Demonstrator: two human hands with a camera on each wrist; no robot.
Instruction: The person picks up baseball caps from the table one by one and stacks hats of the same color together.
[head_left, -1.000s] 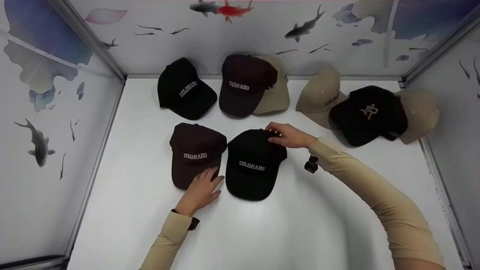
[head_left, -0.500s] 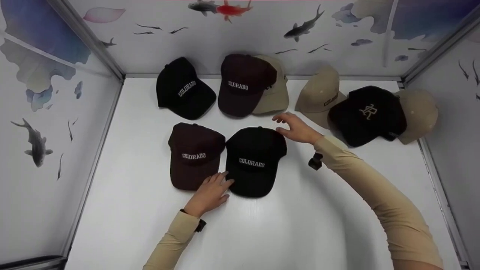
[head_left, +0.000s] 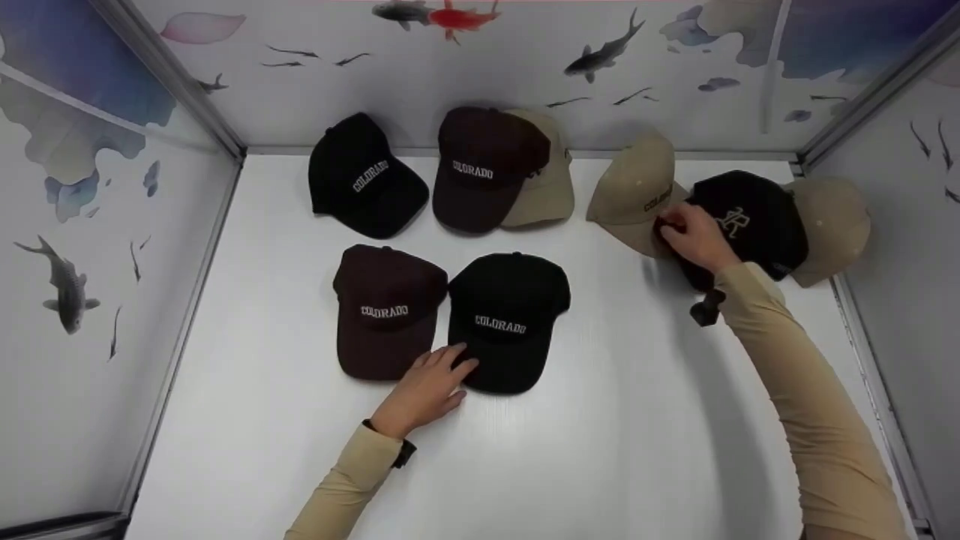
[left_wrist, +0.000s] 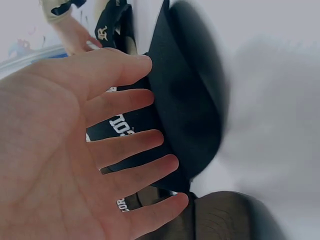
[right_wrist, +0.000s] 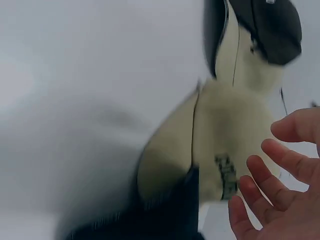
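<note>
Caps (head_left: 510, 289): matt cloth. Tabletop (head_left: 570, 465): smooth, softly glossy. Corner rail (head_left: 176, 79): dull, metal-looking. Sleeves (head_left: 806, 390): matt cloth.

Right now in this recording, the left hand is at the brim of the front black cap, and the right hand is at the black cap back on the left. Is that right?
Not quite. The head view shows the right hand at the black cap with the emblem, on the right. The left hand is at the brim of the front black cap, as you say.
</note>
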